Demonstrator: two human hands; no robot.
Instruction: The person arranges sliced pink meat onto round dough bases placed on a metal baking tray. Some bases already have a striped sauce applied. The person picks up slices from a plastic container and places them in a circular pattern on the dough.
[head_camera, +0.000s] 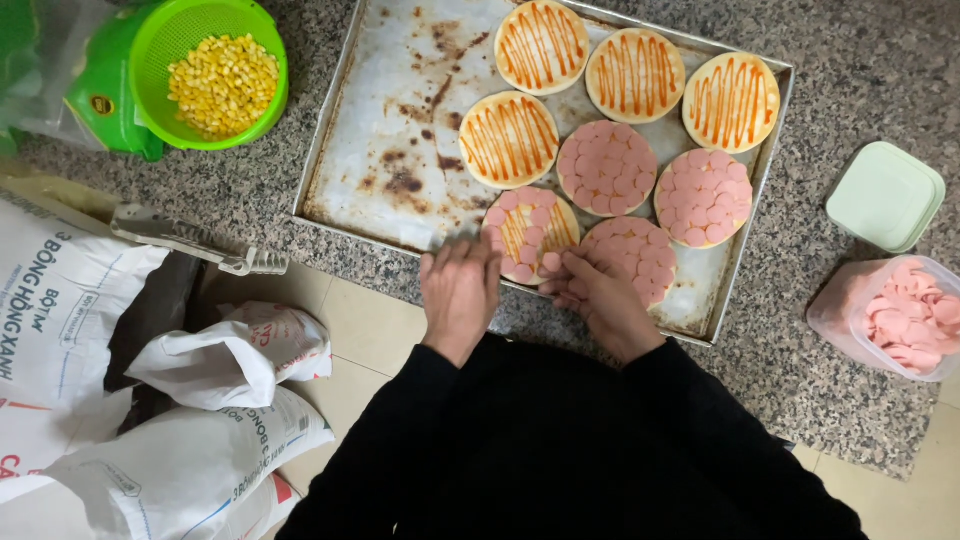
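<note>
Fingers (548, 263) of right hand (600, 300) pinched on a pink sausage slice beside the half-covered pizza base (530, 233) | left hand (460, 290) fingers together, flat at base edge — steadying it | base in baking tray (400, 130), near front rim — sauce stripes showing | worktop (860, 90) granite

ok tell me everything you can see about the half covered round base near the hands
The half-covered base is a flat, pale dough round with orange-red sauce zigzagged across it. Pink sausage slices cover its left side and lower edge; the upper right still shows bare sauce. It lies flat at the near edge of the worn, stained metal tray, beside a fully covered round on its right. The left hand rests at its left edge and the right hand reaches its lower right with a slice.
</note>
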